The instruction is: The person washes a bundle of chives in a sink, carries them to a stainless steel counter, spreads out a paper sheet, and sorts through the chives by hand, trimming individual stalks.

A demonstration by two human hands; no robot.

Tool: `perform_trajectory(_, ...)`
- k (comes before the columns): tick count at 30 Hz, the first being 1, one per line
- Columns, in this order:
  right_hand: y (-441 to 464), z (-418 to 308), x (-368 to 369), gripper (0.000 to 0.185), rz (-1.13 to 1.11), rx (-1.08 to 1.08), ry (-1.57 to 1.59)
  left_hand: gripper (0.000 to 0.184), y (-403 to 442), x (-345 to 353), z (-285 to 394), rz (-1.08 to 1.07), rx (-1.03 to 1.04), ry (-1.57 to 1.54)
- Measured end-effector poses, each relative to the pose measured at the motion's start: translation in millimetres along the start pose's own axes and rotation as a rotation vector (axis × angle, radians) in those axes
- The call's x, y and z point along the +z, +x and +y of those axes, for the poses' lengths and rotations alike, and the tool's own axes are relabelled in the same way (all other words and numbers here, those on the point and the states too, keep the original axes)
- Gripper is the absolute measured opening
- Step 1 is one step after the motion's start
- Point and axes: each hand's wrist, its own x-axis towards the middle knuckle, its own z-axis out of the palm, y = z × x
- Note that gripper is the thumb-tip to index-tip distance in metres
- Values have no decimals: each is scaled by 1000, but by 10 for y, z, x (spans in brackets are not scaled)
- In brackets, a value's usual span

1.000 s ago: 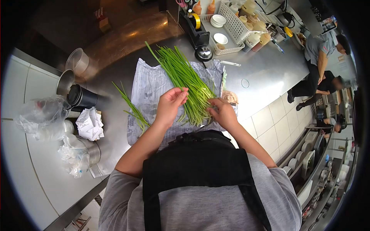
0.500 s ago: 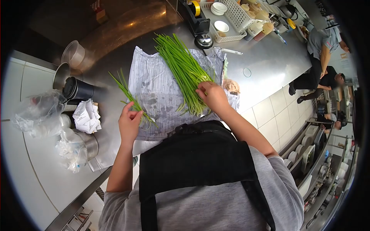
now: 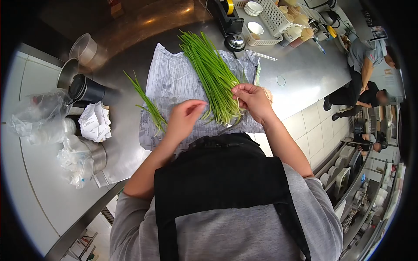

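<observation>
A large bunch of long green chives (image 3: pixel 207 71) lies slantwise on a damp, printed paper sheet (image 3: pixel 163 74), pale stem ends toward me. At the bunch's right side, my right hand (image 3: pixel 254 102) is closed, thumb and forefinger pinched on a thin chive stalk near the pale ends. My left hand (image 3: pixel 185 117) hovers over the paper just left of the bunch, its fingers loosely bent and apart from the thumb, with nothing visible in them. A smaller pile of chives (image 3: pixel 150 104) rests at the paper's left edge.
Beyond the paper on the steel counter (image 3: pixel 300 74) are a bell (image 3: pixel 235 42), a tape dispenser (image 3: pixel 230 21), a pen (image 3: pixel 263 55) and a white basket (image 3: pixel 265 40). Leftward stand a black cup (image 3: pixel 89 89) and crumpled papers (image 3: pixel 95 122). Other people (image 3: pixel 368 56) are at far right.
My left hand has left the small chive pile and moved right, toward the large bunch. My right hand has shifted slightly right and up, now pinching at the stalks' edge.
</observation>
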Motion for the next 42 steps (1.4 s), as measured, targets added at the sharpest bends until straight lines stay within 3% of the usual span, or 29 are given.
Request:
perform_trajectory(1,-58,-28,23,14,4,-2,-2,25,94,78,26,-158,-79,-100)
perform_trajectory(2,-108,-44,53,12,-32,1,66,25,170,179,62,-161,-75,-100)
perform_trajectory(4,-182,-38,105,10,-65,0,135,31,289,365,148,-259,-262,-388)
perform_trajectory(7,-263,33,150,11,-144,-4,253,33,374,462,319,-272,-300,-660)
perform_trajectory(12,-371,53,156,10,-149,45,320,31,469,384,392,-247,-288,-632)
perform_trajectory(19,-357,103,193,9,-95,-24,185,28,490,286,451,-143,-252,-629)
perform_trajectory(42,-343,214,232,9,-166,-99,-48,27,449,292,576,-117,-119,-588)
